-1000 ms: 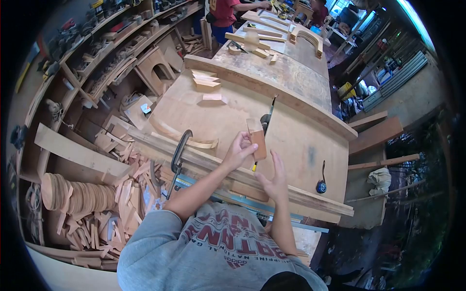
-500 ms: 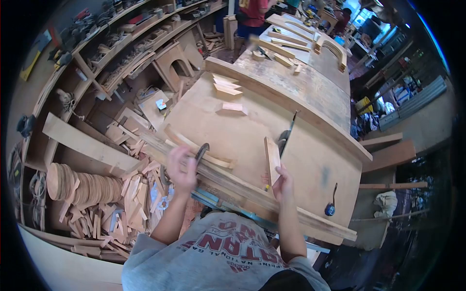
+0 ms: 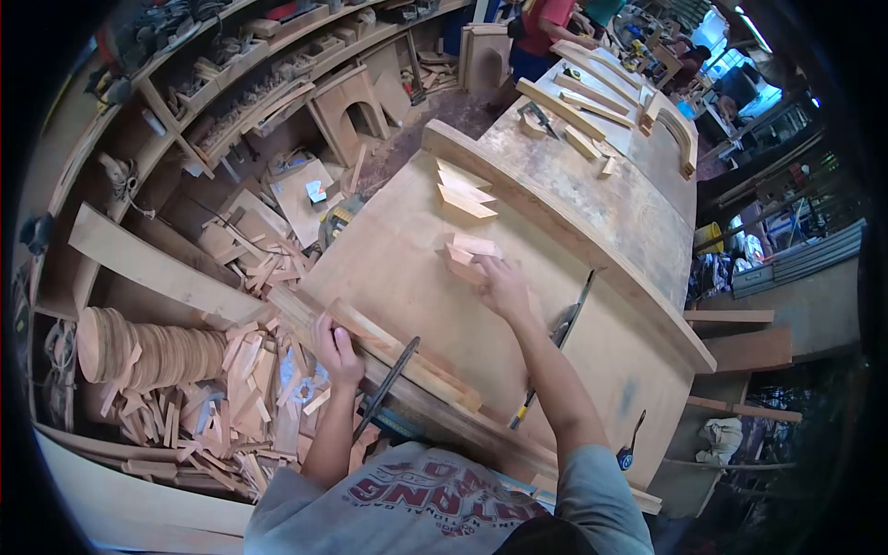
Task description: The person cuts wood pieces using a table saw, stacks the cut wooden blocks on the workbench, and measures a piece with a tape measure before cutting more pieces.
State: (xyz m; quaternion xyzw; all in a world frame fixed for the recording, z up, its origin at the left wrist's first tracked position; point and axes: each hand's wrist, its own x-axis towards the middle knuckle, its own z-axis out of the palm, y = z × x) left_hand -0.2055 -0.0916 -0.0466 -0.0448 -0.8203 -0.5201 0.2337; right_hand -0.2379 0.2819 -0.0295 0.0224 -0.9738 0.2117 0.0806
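My right hand [image 3: 504,289] reaches over the workbench top and grips a small wooden block [image 3: 462,265] with slanted ends. That block lies against a pinkish wooden block [image 3: 477,244]. My left hand [image 3: 339,353] is closed, fingers curled, at the long board [image 3: 435,416] along the near edge, beside the end of a curved wooden strip [image 3: 407,356]. Whatever its fingers hold is hidden. A dark metal clamp [image 3: 388,387] crosses the long board to the right of my left hand. Under my right forearm lies a handsaw [image 3: 566,324], partly covered.
Several slanted blocks [image 3: 465,194] lie farther up the bench. A tall board [image 3: 564,231] runs along its far side. A tape measure [image 3: 626,456] lies at the right. Wood offcuts [image 3: 259,370] and stacked wooden discs [image 3: 153,347] fill the left. Another person [image 3: 544,32] stands beyond.
My right hand has carried the block away from the saw, forward and left to the pinkish block. My left hand has left the clamp's side and lowered to the near board.
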